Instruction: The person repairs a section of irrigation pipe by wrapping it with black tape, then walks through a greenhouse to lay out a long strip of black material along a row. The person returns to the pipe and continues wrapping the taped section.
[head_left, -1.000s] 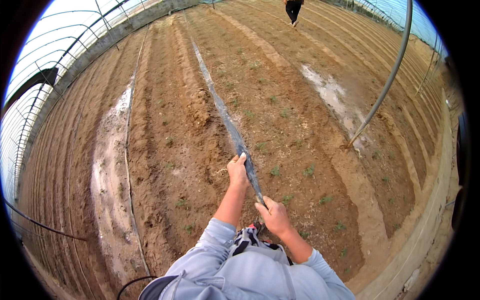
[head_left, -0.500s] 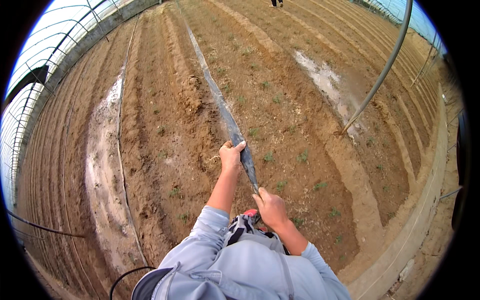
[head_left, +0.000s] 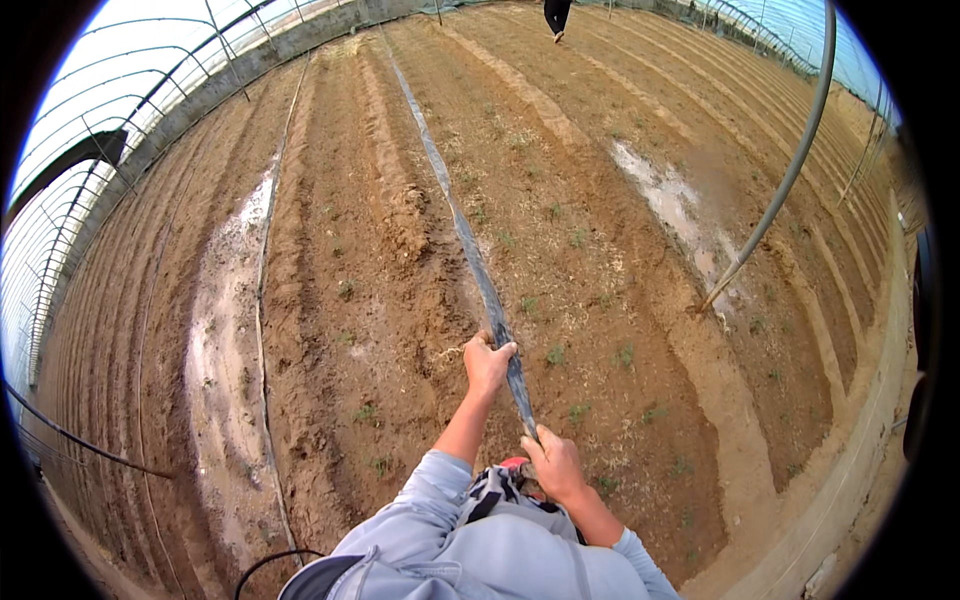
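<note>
A flat, dark grey irrigation hose (head_left: 472, 250) runs from the far end of the soil bed toward my body and is held off the ground at its near end. My left hand (head_left: 487, 362) is closed on the hose, with the thumb laid across it. Closer to me, my right hand (head_left: 556, 462) pinches the hose's near end, where it looks narrow and bunched. Between the two hands the hose stretches fairly straight. Small green seedlings (head_left: 557, 354) grow in the brown soil beside it.
Wet, pale puddled furrows lie to the left (head_left: 215, 340) and right (head_left: 660, 190). A thin hose (head_left: 262, 330) follows the left furrow. A curved pole (head_left: 773, 215) stands in the soil at right. Far off, another person (head_left: 557, 15) is partly visible. A pale low edge (head_left: 850, 480) borders the right.
The view has tilted up, so the hands and hose sit lower in the picture and more of the far person shows. Both hands keep their hold on the hose.
</note>
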